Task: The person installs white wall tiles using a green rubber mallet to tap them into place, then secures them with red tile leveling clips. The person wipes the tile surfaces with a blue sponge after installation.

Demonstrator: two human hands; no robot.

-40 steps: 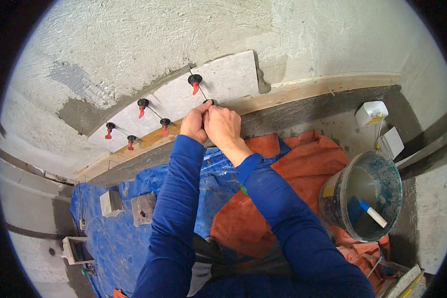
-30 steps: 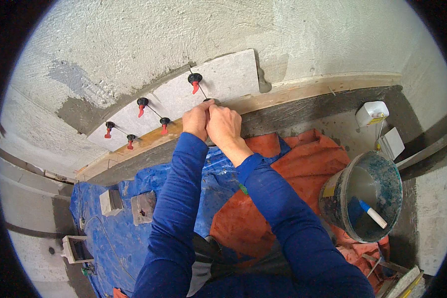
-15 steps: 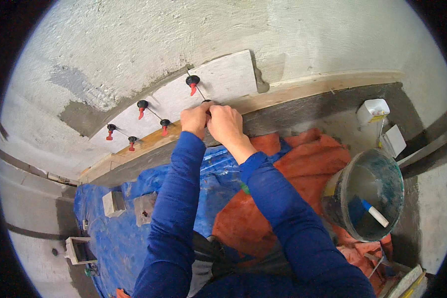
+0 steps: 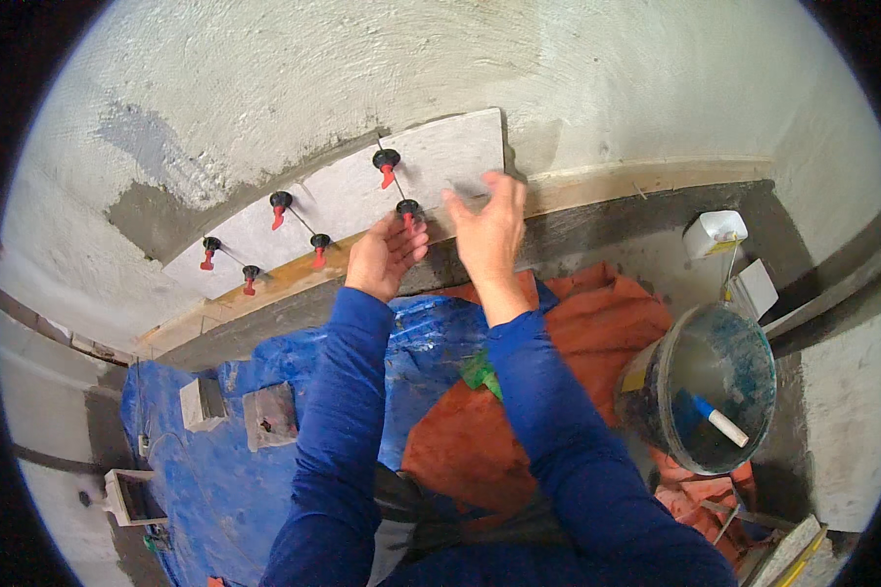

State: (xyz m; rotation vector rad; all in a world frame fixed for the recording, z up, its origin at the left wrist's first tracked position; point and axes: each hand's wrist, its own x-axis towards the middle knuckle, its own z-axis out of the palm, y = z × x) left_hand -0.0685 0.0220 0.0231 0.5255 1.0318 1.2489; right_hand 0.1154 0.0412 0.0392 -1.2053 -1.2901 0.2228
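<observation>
A row of pale grey tiles [image 4: 460,147] is set on the wall, resting along a wooden batten [image 4: 597,192]. Pairs of tile levelling clips with black round caps and red tabs straddle the joints, such as the upper one [image 4: 387,161] and the lower clip [image 4: 407,208] at the right joint. Just below that lower clip is my left hand [image 4: 387,258], palm turned up and fingers loosely curled, near its red tab; whether they touch cannot be made out. My right hand [image 4: 492,230] hovers before the right-hand tile, thumb and fingers spread, holding nothing.
At right stands a bucket [image 4: 646,382] with a blue-and-white brush or marker-like stick [image 4: 722,421] in it. Behind it are a white tub [image 4: 715,235] and a white piece [image 4: 754,290]. Blue tarp [image 4: 225,489] and orange sheeting [image 4: 597,323] cover the floor, with small blocks [image 4: 203,404] at left.
Both hands have come off the lower right clip, which now shows. My right hand has moved right and opened; my left has dropped slightly and loosened. The view has shifted a little.
</observation>
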